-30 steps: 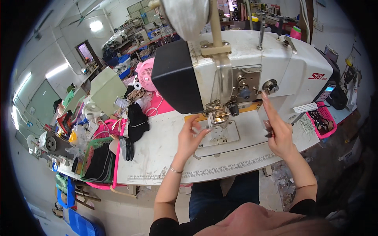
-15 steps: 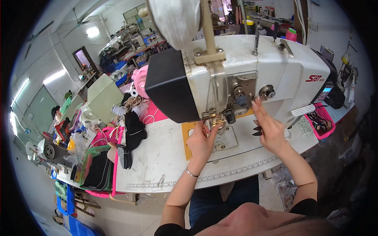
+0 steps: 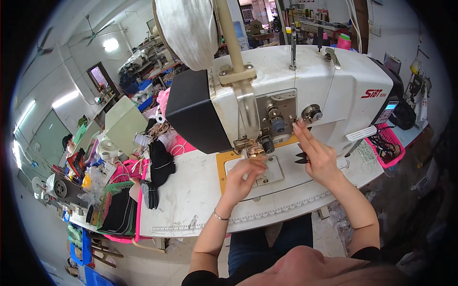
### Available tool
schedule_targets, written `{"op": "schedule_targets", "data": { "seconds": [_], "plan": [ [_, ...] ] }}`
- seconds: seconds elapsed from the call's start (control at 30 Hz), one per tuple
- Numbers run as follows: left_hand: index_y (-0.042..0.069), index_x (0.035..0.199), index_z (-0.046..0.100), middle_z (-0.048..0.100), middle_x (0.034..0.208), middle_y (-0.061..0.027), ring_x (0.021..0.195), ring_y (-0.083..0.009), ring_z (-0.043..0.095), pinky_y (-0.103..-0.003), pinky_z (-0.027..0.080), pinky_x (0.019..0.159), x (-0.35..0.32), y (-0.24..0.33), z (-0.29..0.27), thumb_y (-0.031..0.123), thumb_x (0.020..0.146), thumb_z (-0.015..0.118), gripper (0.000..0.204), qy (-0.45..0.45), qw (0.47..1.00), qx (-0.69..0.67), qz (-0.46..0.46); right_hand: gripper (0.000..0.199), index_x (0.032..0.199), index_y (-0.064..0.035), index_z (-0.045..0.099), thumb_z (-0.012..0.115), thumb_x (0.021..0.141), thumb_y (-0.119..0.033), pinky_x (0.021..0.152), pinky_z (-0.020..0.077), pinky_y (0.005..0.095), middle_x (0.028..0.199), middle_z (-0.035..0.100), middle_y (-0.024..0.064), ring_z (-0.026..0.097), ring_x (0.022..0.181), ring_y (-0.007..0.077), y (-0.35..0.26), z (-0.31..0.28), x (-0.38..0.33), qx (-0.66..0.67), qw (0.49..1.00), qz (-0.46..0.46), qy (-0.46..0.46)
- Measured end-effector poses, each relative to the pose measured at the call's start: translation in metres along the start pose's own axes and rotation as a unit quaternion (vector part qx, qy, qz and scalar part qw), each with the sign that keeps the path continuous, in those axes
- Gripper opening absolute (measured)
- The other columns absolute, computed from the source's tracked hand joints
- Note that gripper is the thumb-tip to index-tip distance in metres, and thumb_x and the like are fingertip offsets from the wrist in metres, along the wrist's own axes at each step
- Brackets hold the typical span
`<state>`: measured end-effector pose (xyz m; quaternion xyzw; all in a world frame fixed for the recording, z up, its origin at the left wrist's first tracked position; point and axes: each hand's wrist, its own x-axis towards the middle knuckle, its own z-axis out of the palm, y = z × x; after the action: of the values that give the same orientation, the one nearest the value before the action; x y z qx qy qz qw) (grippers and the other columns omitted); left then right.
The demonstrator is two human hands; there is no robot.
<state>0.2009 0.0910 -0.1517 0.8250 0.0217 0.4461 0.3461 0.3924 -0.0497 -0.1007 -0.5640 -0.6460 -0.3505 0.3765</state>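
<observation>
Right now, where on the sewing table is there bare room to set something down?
The white tabletop is bare between the black fabric pieces and the left hand. By the needle, both hands crowd it; the right hand holds small black snips. The pink basket fills the right end.

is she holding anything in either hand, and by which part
The right hand holds small black snips against its palm, blades poking out to the left. The left hand holds nothing that shows; its fingertips are at the presser foot.

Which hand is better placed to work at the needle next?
Left, probably. The left hand has its fingers right under the needle area; the right hand is up by the tension knob, holding small black snips.
</observation>
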Motion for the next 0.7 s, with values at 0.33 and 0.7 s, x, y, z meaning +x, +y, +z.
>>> {"op": "schedule_targets", "data": {
  "seconds": [0.33, 0.7],
  "plan": [
    [0.0, 0.088, 0.053, 0.06, 0.096, -0.0102, 0.078, -0.0184, 0.059, -0.028, 0.047, 0.071, -0.027, 0.001, 0.019, -0.007, 0.083, 0.056, 0.009, 0.055, 0.985, -0.058, -0.151, 0.085, 0.133, -0.0081, 0.048, 0.05, 0.051, 0.012, 0.048, 0.0481, 0.0224, 0.137, 0.048, 0.0072, 0.059, 0.064, 0.013, 0.001, -0.005, 0.0, -0.004, 1.0, 0.004, -0.008],
    [0.003, 0.087, 0.061, 0.062, 0.085, -0.0047, 0.08, -0.0134, 0.058, -0.028, 0.046, 0.075, -0.185, 0.007, 0.072, 0.018, 0.09, 0.062, 0.015, -0.421, 0.783, -0.217, -0.403, 0.086, 0.133, -0.0087, 0.049, 0.05, 0.05, 0.014, 0.046, 0.0476, 0.0231, 0.136, 0.049, 0.0071, 0.062, 0.068, 0.0148, 0.001, -0.01, 0.003, 0.0, 1.0, 0.01, -0.021]
  ]
}}
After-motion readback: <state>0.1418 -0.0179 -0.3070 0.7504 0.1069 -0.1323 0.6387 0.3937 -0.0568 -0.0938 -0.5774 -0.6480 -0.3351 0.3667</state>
